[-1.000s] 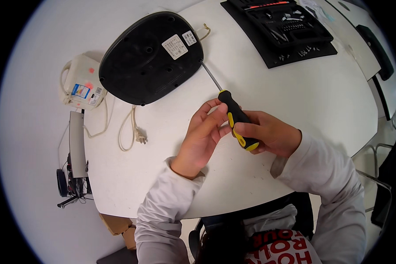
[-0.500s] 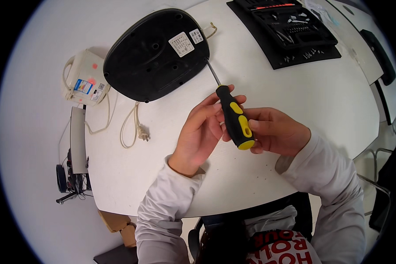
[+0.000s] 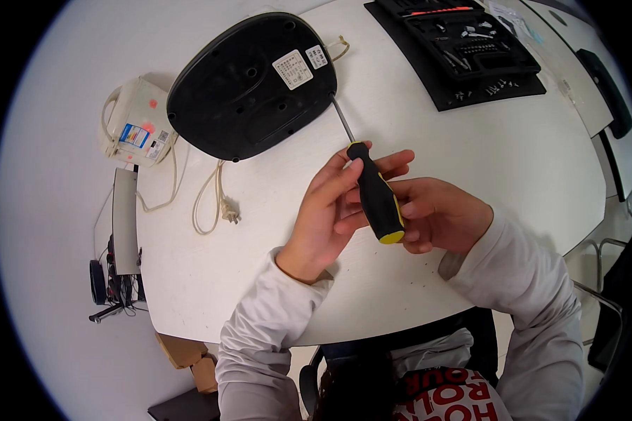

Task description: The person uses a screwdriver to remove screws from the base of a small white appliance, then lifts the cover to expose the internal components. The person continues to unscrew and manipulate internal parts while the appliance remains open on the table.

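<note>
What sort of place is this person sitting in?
Probably a workroom or an office with a workbench, though I can't be sure. A white table bears an open black tool case, and a screwdriver points at a rounded black casing.

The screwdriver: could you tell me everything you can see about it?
The screwdriver has a thick black handle, rubbery or plastic-looking, with a yellow butt end and a strip of yellow along its right side. Its slim, straight shaft looks like metal. It slants away from the person, toward the picture's upper left, its tip hidden at the edge of the black base. The left hand holds the handle's upper part; the right hand has its fingers farther down.
</note>
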